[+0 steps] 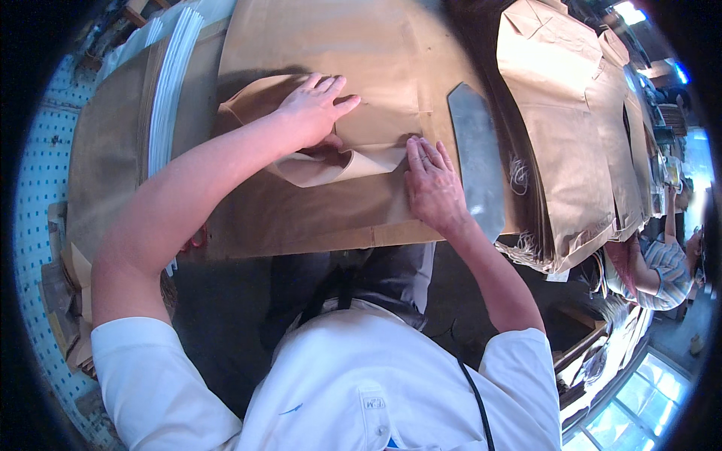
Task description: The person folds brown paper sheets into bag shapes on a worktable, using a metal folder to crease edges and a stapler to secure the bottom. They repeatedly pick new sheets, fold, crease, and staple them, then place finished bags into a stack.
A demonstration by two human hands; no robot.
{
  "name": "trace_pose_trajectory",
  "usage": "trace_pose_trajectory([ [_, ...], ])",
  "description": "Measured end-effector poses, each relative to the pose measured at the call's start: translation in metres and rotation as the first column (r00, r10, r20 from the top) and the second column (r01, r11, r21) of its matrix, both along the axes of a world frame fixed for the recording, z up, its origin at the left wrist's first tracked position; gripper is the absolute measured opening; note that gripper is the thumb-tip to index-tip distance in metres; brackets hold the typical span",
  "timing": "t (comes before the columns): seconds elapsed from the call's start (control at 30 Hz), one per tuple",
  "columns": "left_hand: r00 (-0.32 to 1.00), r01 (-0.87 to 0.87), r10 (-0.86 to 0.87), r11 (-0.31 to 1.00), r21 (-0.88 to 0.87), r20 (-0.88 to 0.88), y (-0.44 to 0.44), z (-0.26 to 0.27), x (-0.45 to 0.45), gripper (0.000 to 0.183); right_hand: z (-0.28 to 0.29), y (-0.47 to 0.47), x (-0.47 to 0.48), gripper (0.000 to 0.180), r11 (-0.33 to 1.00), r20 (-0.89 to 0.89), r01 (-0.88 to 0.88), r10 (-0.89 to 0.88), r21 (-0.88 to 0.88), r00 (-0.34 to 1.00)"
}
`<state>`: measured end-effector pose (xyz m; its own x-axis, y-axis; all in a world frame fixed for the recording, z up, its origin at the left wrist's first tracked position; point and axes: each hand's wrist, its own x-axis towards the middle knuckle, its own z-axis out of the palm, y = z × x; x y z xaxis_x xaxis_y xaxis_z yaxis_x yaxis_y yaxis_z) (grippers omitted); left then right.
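Observation:
A large brown kraft paper sack (383, 51) lies flat in front of me, its near end spread into a folded, partly raised opening. Across this opening my left hand (316, 110) rests palm down with fingers apart, and one digit reaches down towards the loose flap. The near flap (318, 169) curls up towards me and shows a lighter inner face. At the right corner of the fold, my right hand (434, 180) presses its extended fingertips onto the paper. Just right of that hand lies a flat grey metal plate (476, 163) with a pointed far end.
Stacked brown paper sacks (564, 124) with loose strings (522, 248) hang over the table edge at right. White folded sheets (175, 84) stand at left on brown paper. A pegboard (42, 197) lines the left side. Another person (657, 270) is at far right.

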<state>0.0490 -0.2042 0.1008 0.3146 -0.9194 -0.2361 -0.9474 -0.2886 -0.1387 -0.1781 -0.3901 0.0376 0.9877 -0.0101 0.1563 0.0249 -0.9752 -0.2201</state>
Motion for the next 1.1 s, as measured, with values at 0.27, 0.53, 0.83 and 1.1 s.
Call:
trace_pose_trajectory([
  [0.27,0.996,0.089,-0.084,0.988,-0.127,0.044,0.013,-0.023,0.006,0.084,0.001,0.004,0.003,0.065,0.999,-0.042,-0.028,0.026,-0.03,0.999],
  [0.53,0.991,-0.045,0.064,0.987,0.155,-0.118,-0.011,0.019,0.007,0.084,0.005,-0.014,0.008,0.069,0.988,-0.129,0.005,0.015,0.156,0.992],
  [0.83,0.867,-0.417,-0.01,0.532,-0.737,-0.499,0.085,0.129,-0.03,0.049,0.136,0.045,-0.014,0.046,0.971,0.526,0.06,-0.177,0.232,0.832],
  [1.1,0.517,-0.818,0.074,-0.25,-0.518,-0.853,0.247,-0.026,-0.074,0.028,0.106,0.177,0.004,0.058,0.784,0.176,-0.502,0.472,0.364,0.864],
])
